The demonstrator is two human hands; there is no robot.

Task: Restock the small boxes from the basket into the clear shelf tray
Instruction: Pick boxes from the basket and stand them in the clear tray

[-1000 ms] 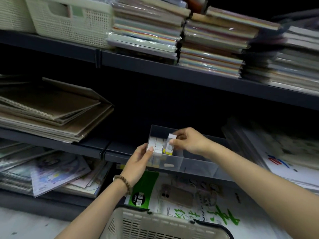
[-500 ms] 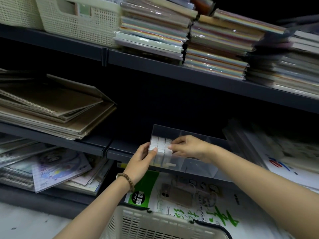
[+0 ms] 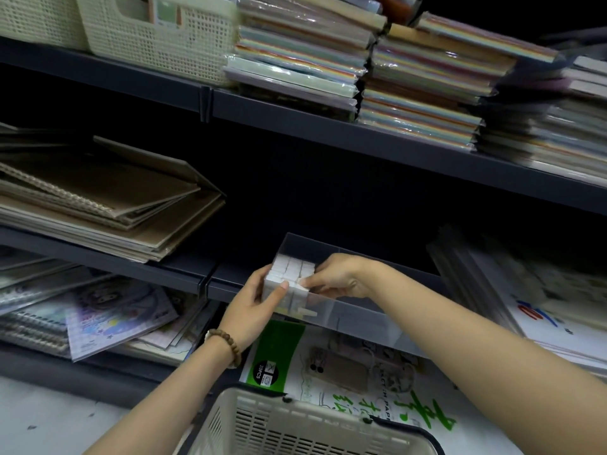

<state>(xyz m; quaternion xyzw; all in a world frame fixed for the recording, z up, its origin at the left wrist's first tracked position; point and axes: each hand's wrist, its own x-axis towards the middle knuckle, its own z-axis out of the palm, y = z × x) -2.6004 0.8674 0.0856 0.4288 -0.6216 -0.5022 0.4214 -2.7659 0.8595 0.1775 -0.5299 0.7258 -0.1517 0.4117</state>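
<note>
The clear shelf tray (image 3: 356, 318) sits on the middle shelf's front edge. Its left compartment holds a tight block of small white boxes (image 3: 290, 269) standing upright. My left hand (image 3: 253, 302) grips the tray's left front corner, with the thumb lying against the front boxes. From the right, my right hand (image 3: 340, 277) pinches the front right box of the block with its fingertips. The cream basket (image 3: 295, 425) is at the bottom centre, below both forearms; its contents are hidden.
Brown notebooks (image 3: 98, 205) lie stacked at left on the same shelf. Wrapped paper packs (image 3: 420, 90) and cream baskets (image 3: 157, 37) fill the shelf above. Paper pads (image 3: 345, 369) lie under the tray, and sheets (image 3: 542, 307) at right. The tray's right compartments look unfilled.
My right hand lowered a yellow-labelled box into the tray's left compartment and now has it pushed in against the others. My left hand stayed at the tray's corner.
</note>
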